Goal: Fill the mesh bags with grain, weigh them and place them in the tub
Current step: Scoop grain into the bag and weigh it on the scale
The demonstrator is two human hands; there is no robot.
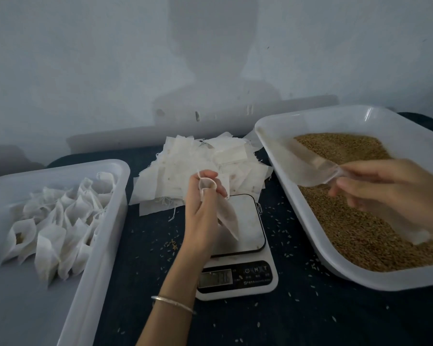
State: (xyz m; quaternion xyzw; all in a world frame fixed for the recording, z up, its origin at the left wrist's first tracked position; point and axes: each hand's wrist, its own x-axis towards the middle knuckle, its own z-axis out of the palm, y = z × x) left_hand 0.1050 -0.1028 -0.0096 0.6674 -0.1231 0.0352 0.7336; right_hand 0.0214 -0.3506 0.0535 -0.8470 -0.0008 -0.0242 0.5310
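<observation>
My left hand (201, 208) grips a white mesh bag (226, 216) by its mouth, pinched open at the top, hanging over the white digital scale (245, 245). My right hand (385, 193) holds a clear plastic scoop (308, 166) by its handle, above the brown grain (355, 211) in the white tub (285, 121) on the right. The scoop is blurred and I cannot tell whether it carries grain. A second white tub (98, 245) on the left holds several filled mesh bags (60, 226).
A heap of flat unfilled mesh bags (203, 161) lies behind the scale. Loose grains (170, 244) are scattered on the dark table cloth (298, 315). A pale wall stands close behind the table. A thin bracelet (173, 304) sits on my left wrist.
</observation>
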